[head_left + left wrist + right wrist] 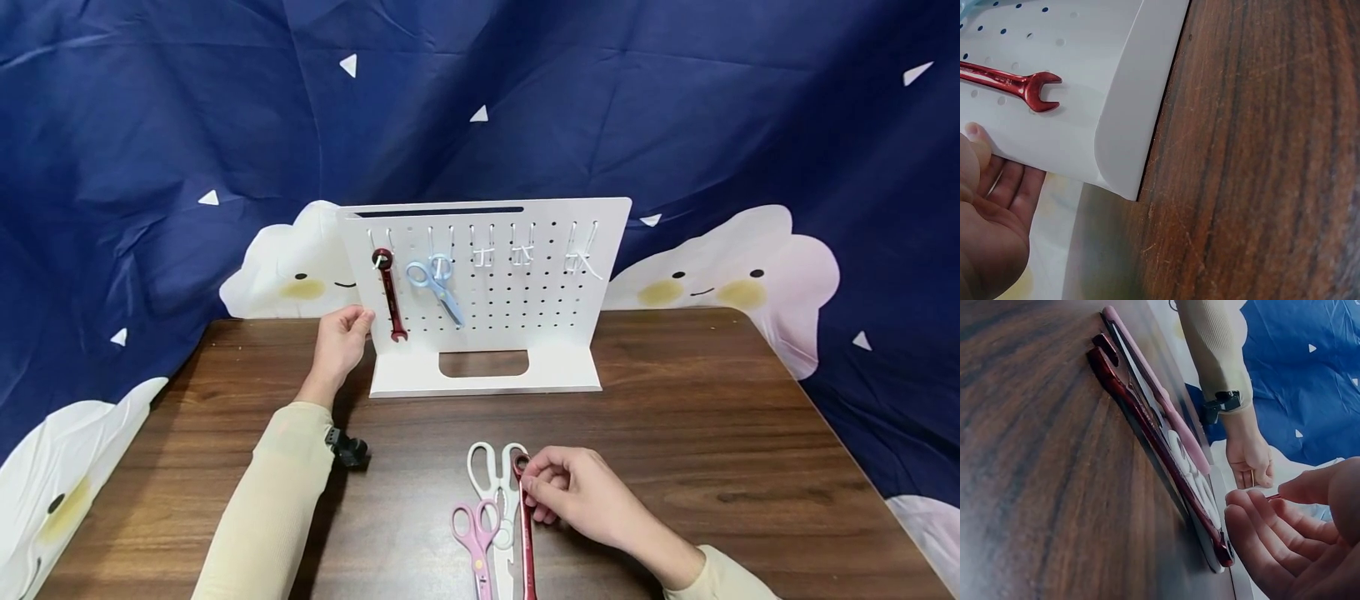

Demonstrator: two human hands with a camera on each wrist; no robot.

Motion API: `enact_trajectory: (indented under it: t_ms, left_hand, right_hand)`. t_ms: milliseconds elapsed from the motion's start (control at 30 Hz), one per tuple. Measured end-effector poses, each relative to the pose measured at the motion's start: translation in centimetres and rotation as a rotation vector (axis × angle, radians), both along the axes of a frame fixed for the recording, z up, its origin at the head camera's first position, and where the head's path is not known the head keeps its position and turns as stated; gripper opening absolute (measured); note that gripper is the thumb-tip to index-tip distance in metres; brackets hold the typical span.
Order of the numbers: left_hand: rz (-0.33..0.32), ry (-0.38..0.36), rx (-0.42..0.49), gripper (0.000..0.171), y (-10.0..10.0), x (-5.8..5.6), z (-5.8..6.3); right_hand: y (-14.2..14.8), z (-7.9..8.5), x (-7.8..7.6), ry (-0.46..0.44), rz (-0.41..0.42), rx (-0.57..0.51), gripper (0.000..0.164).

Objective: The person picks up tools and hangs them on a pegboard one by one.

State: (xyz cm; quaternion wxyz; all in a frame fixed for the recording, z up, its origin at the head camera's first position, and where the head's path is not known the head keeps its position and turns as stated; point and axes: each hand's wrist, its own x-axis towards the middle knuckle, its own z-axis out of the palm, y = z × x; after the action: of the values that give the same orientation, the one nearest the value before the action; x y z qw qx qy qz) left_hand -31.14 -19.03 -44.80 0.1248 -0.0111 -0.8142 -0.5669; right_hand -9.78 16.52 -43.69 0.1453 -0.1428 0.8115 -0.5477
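Note:
My left hand [341, 342] grips the left edge of the white pegboard [517, 333], thumb on the front and fingers behind. Near that thumb, a red combination wrench [392, 300] hangs by its ring end from a hook; its open end [1041, 92] shows in the left wrist view. Light-blue scissors [438, 283] hang beside it. My right hand [581, 492] is at the ring end of a second red wrench [527, 533], fingers loosely bent beside it. In the right wrist view this wrench [1154, 440] lies along the tabletop, next to white kitchen scissors [504, 492] and pink scissors [476, 533].
Several white hooks [522, 254] stick out from the board to the right of the blue scissors. The board's foot [405, 385] stands on the brown wooden table [712, 417]. A dark blue cloth [480, 50] with clouds hangs behind. A small black camera [347, 448] sits on my left wrist.

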Motion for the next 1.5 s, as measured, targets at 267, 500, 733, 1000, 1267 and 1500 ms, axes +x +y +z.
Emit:
enact_trajectory:
  t_ms: [267,500,733,1000,1267,1500]
  left_hand:
    - [0.003,-0.003,0.000,0.026,-0.1,0.0,0.1]
    - [-0.011,-0.001,0.024,0.026,0.0,0.0,0.0]
    - [-0.010,-0.008,0.016,0.027,0.1,-0.2,-0.2]
    - [-0.010,-0.011,0.016,0.026,0.0,0.0,0.0]
    - [-0.006,-0.014,-0.009,0.027,0.0,0.0,0.2]
    - [0.004,-0.020,-0.018,0.027,0.1,0.2,0.4]
  right_hand:
    - [0.1,-0.7,0.2,-0.038,0.022,-0.041,0.016]
    - [0.2,-1.0,0.5,-0.082,0.015,-0.054,0.018]
    - [0.3,-1.4,0.8,-0.122,0.004,-0.060,0.019]
    - [0.0,-1.8,1.3,-0.123,-0.033,0.031,0.020]
    - [-0.5,-2.4,1.4,-0.087,-0.068,0.057,0.023]
    - [-0.8,-2.9,1.3,-0.068,-0.081,0.104,0.024]
